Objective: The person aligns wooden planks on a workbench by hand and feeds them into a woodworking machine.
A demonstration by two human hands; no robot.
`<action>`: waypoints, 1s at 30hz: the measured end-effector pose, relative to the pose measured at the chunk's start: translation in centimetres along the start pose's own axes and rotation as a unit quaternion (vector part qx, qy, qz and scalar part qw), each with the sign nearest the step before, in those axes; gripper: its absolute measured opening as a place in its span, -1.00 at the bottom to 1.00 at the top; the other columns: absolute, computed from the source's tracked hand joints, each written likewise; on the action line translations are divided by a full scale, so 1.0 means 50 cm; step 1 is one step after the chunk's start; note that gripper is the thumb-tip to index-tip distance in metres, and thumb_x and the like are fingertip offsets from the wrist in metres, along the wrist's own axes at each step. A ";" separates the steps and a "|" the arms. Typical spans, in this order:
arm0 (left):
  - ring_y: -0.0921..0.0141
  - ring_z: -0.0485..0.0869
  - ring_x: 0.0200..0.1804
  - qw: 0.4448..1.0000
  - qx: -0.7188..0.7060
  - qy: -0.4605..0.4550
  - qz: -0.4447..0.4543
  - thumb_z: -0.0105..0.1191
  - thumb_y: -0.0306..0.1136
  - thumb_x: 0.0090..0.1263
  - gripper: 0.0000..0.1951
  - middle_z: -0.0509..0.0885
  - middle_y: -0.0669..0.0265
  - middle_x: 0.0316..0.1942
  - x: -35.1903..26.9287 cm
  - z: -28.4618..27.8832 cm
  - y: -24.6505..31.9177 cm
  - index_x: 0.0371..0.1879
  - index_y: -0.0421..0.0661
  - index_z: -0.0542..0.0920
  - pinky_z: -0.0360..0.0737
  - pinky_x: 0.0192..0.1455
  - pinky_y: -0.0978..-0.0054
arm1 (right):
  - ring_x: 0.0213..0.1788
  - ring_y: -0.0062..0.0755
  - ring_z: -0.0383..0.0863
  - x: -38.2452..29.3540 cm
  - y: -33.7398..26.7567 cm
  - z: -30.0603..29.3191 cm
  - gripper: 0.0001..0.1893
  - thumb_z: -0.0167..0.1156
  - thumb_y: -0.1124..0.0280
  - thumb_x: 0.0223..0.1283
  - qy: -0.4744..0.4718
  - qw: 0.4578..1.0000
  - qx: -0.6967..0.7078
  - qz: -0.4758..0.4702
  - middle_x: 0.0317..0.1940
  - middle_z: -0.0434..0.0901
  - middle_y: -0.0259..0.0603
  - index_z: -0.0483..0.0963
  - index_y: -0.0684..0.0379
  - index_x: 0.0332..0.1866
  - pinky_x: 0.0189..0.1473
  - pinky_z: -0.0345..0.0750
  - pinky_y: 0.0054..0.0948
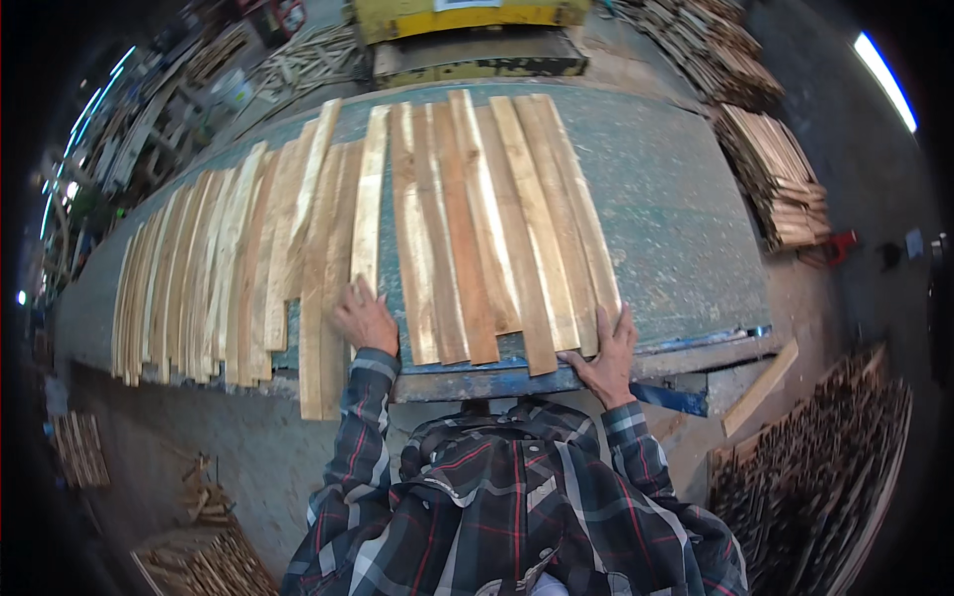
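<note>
My left hand (367, 319), slightly blurred, rests on the near end of a pale wooden strip (370, 194). Two longer brown strips (322, 313) lie just left of it and jut past the table's near edge. My right hand (611, 361) has its fingers apart and touches the near end of the rightmost strip (583, 201). Between my hands, several strips lie side by side with uneven ends, among them a reddish one (468, 276). A gap of bare table separates this group from the pale strip. All lie on a worn green tabletop (678, 216).
A long row of strips (223, 261) covers the table's left part. Stacked boards (775, 179) stand beyond the right end. A large bundle of sticks (805, 469) is at lower right, another pile (216, 566) at lower left. Yellow machinery (477, 22) stands past the far edge.
</note>
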State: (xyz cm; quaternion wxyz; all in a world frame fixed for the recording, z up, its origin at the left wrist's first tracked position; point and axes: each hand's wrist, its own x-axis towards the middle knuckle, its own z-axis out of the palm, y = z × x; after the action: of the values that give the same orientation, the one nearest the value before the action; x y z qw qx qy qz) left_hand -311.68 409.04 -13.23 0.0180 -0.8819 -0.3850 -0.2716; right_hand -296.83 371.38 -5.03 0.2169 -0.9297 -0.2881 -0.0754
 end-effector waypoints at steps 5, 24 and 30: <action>-0.03 0.52 0.06 0.994 -0.052 -0.069 -0.065 0.26 -0.17 0.44 -0.43 0.56 0.03 0.13 -0.004 -0.015 -0.006 0.38 -0.11 0.46 0.46 0.15 0.02 | 0.49 0.49 0.13 0.006 -0.001 -0.013 0.10 0.63 -0.10 -0.19 -0.015 0.999 -0.010 0.032 0.52 0.04 0.51 0.32 0.23 0.50 0.50 0.22 0.17; -0.04 0.39 0.07 0.981 -0.159 -0.074 -0.080 0.31 0.08 0.34 -0.36 0.42 -0.05 -0.01 -0.025 -0.086 0.084 0.34 0.02 0.58 0.32 0.19 -0.02 | 0.43 0.58 0.11 0.053 -0.031 -0.043 0.44 0.60 -0.30 -0.37 -0.123 0.991 -0.046 0.011 0.43 0.00 0.64 0.02 0.21 0.66 0.46 0.10 0.28; -0.08 0.35 0.11 0.972 -0.197 -0.124 -0.029 0.41 0.22 0.16 -0.20 0.37 -0.08 0.04 0.023 -0.098 0.092 0.34 0.03 0.57 0.27 0.25 -0.09 | 0.61 0.72 -0.35 0.038 -0.043 -0.057 0.48 0.55 -0.43 -0.37 -0.193 0.980 -0.038 0.002 0.51 -0.28 0.77 0.00 0.21 0.66 0.55 -0.26 0.44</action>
State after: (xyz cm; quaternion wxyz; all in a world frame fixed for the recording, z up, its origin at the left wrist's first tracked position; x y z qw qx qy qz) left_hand -310.18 405.40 -7.67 -0.2118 -0.8835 -0.3484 -0.2306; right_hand -296.55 372.64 -1.19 0.1215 -0.9349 -0.3196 0.0949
